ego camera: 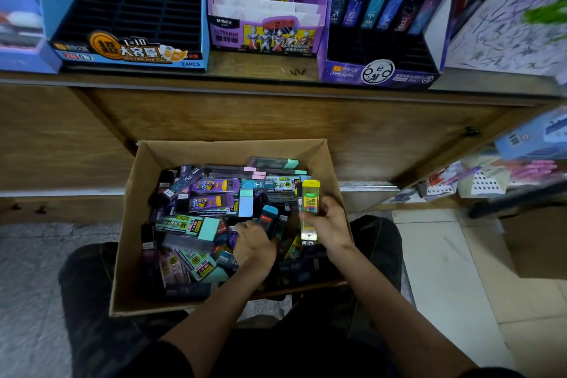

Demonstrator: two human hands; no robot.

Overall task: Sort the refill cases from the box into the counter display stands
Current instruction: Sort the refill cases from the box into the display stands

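A cardboard box (135,224) rests on my lap, heaped with several refill cases in purple, teal and dark colours. My right hand (333,225) grips a yellow refill case (310,209) upright over the box's right side. My left hand (253,244) is down among the cases and holds a dark case with a teal cap (268,216). On the counter above stand a blue display stand (129,49) with bare black slots, a purple Ultraman stand (264,37) with three cases at its back, and a dark purple stand (380,74) with a row of several cases.
The wooden counter front (245,113) rises right behind the box. A scribbled white board (515,34) leans at the counter's right end. Low shelves with stationery (491,181) sit at the right. Tiled floor (445,270) lies to the right of my legs.
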